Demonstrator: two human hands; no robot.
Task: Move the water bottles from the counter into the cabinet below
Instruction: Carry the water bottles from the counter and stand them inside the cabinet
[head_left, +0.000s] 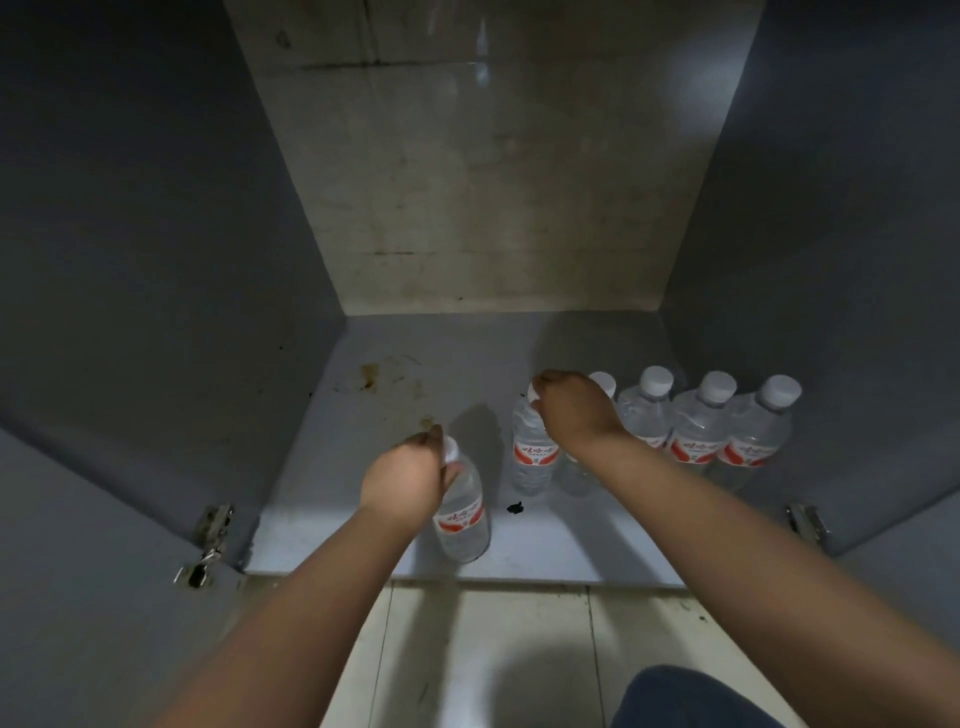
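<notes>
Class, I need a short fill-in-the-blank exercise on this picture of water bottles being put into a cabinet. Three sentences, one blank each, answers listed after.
1. The left hand grips a bottle by its ____.
2. The bottle in the right hand stands at the ____ end of the row.
3. Both cabinet doors are ____.

Missing words: neck; left; open

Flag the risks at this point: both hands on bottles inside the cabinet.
1. The left hand holds its bottle tilted, by the cap end only, near the cabinet floor's front edge; set down like that, it may topple or roll out.
2. The right hand sets its bottle close beside the standing row; a nudge could knock neighbours over.
</notes>
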